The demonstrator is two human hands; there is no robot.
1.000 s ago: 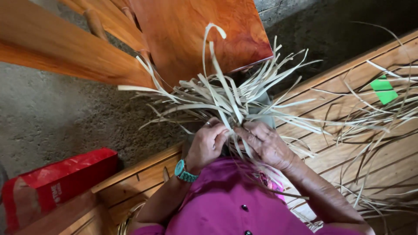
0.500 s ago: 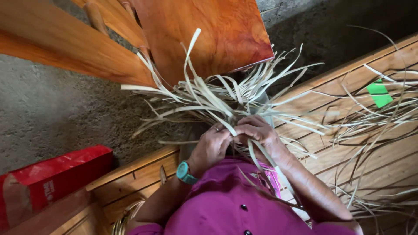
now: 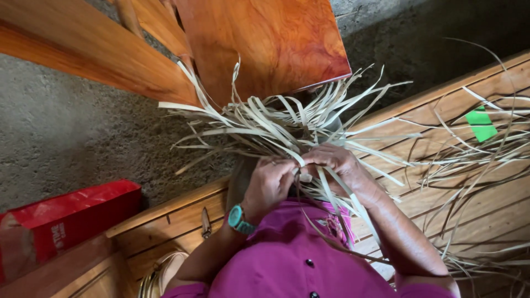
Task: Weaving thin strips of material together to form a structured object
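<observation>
Both hands meet over the lap: the left hand (image 3: 269, 185) and the right hand (image 3: 338, 165) are pinched closed on pale leaf strips (image 3: 276, 124) that fan out past the wooden bench (image 3: 441, 138) edge toward the polished table (image 3: 259, 44). Bare concrete floor (image 3: 72, 132) lies open to the left, a red bag (image 3: 66, 221) near the bench's corner.
</observation>
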